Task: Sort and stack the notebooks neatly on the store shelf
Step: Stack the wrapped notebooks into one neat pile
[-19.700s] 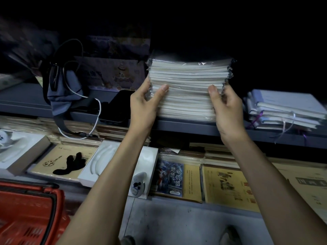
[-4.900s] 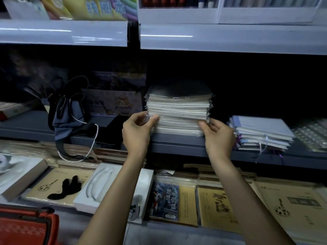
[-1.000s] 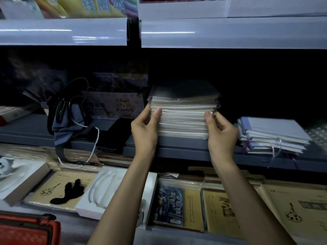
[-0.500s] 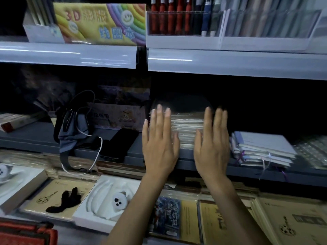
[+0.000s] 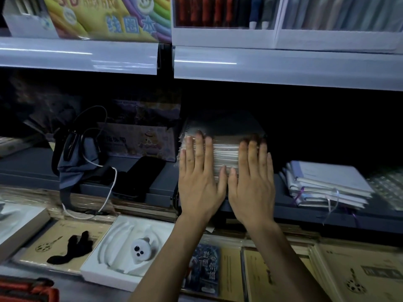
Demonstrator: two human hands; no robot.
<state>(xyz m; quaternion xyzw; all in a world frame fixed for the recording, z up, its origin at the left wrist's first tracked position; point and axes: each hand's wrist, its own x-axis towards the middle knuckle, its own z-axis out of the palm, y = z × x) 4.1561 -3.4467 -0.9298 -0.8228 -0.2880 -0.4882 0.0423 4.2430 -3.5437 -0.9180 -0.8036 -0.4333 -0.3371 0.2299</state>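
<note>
Notebook stack point(image 5: 224, 153): head view, just above frame centre. It is a squat block of thin notebooks in crinkly clear wrap, with pale page edges in fine layers. The top one has a dark cover with a wire spiral along its 9 o'clock edge. The block sits on the grey shelf, near the front lip.
Grey shelf point(image 5: 32, 171): matt dark metal board running from 9 to 3 o'clock across the frame.
Left hand point(image 5: 199, 182): flat and wide, gripping nothing. The fingers are straight and close together, pointing to 12 o'clock. The palm presses the stack's front face at its 9 o'clock end.
Right hand point(image 5: 253, 186): also flat, fingers straight, pressing the front face at the 3 o'clock end. The two thumbs lie just beside each other.
Ribbon notebooks point(image 5: 327, 186): at 3 o'clock of the stack and apart from it. This looser, slewed pile has pale covers, and thin purple and white ribbons hang over the lip.
Bag point(image 5: 76, 162): at 9 o'clock, slumped soft grey fabric with a dark looping strap. A glossy white cable point(image 5: 111, 190) trails down from it.
Upper shelf edge point(image 5: 87, 55): at 12 o'clock, a glossy pale strip streaked with light. White pen boxes point(image 5: 283, 18) and a rainbow card sign point(image 5: 109, 16) sit above it.
Kraft covers point(image 5: 370, 277): at 5 o'clock, flat brown card.
White tray point(image 5: 130, 251): at 7 o'clock, moulded, holding a small rounded figure with black dots.
</note>
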